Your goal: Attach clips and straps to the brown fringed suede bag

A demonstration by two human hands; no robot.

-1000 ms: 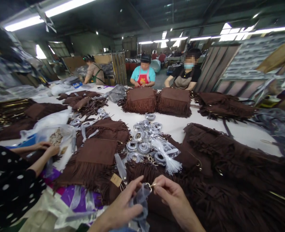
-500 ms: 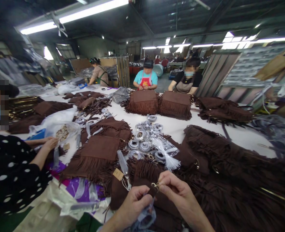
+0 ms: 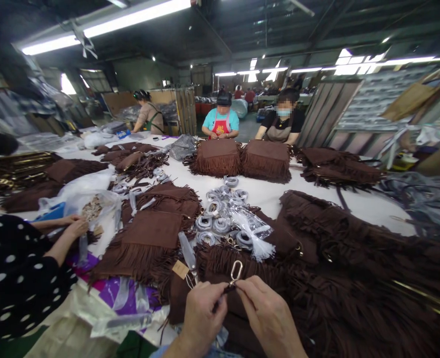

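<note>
1. Grip, both hands: the fingertips of the left hand (image 3: 207, 308) and right hand (image 3: 262, 303) are clamped on a dark strap end (image 3: 228, 287), the hands almost touching.
2. Location: the strap end and its gold-coloured clasp (image 3: 236, 271) are held above the near edge of the worktop (image 3: 264, 191).
3. Latest change: the clasp loop now stands upright above the fingertips (clear of both hands). For the work in hand, this appears to leave the loop unobstructed, with control taken at the strap end.
4. Difference from half a second ago: the right fingertips were then at the clasp metal, and a plastic-wrapped coil showed below the left hand. That coil is now mostly hidden.
5. Unchanged: the tan tag (image 3: 180, 269) lies left of the clasp; wrapped coils (image 3: 221, 225) remain heaped beyond, toward the worktop's middle.
</note>
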